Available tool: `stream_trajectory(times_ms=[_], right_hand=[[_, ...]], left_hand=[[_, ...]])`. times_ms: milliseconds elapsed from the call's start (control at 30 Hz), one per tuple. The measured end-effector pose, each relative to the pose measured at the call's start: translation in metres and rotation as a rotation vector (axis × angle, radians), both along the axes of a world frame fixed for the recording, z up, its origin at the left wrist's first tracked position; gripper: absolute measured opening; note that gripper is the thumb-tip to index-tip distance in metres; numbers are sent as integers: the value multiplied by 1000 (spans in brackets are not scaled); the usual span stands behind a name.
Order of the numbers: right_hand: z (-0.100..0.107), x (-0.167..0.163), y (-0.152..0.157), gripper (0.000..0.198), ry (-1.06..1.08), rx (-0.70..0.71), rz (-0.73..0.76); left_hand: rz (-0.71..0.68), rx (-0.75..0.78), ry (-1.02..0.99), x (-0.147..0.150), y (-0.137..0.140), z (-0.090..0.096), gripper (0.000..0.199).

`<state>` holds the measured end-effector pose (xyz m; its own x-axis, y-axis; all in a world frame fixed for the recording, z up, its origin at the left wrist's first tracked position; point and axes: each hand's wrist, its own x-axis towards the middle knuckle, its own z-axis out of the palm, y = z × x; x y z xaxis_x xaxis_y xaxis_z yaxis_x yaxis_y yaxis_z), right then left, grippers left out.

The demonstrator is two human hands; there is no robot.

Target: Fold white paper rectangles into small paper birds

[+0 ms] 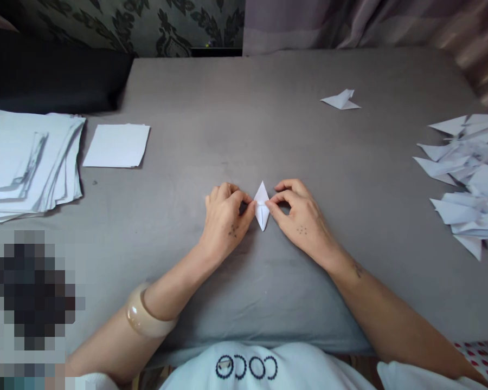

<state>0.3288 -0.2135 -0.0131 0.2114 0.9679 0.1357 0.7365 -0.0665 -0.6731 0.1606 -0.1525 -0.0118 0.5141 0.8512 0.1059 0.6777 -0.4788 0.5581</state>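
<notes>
A small white piece of folded paper (262,215), shaped like a narrow diamond with a crease down its lower half, is held between my two hands in the middle of the table. My left hand (230,211) pinches its left edge between thumb and forefinger. On the opposite edge, the thumb and forefinger of my right hand (296,208) close in the same kind of pinch. The paper's upper and lower points stick out free between the fingertips. A pale bangle (150,314) circles my left wrist.
A stack of white sheets (61,162) lies at the left, beside a smaller pile of square paper (117,145). Folded paper birds (472,173) are heaped at the right; a single folded paper bird (341,100) sits farther back. A black bag-like object (52,73) occupies the back left corner of the grey-covered table (211,130).
</notes>
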Motion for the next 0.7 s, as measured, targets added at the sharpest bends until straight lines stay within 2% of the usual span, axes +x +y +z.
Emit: stream_trajectory(times_ms=[167, 267, 400, 500, 633, 700], right_hand=[[1, 5, 2, 10, 41, -37, -31], [2, 9, 3, 8, 92, -70, -22], [2, 12, 4, 5, 140, -69, -14], [-1, 14, 4, 2, 162, -35, -15], [-7, 16, 3, 17, 314, 60, -109], [-8, 13, 0, 20, 323, 114, -131]], left_hand=[[1, -9, 20, 0, -2, 4, 10], [-85, 82, 42, 2, -4, 4, 10], [-242, 241, 98, 4, -4, 2, 22], [-319, 318, 133, 3, -3, 2, 25], [-370, 380, 169, -1, -4, 4, 30], [-382, 397, 180, -4, -5, 4, 32]])
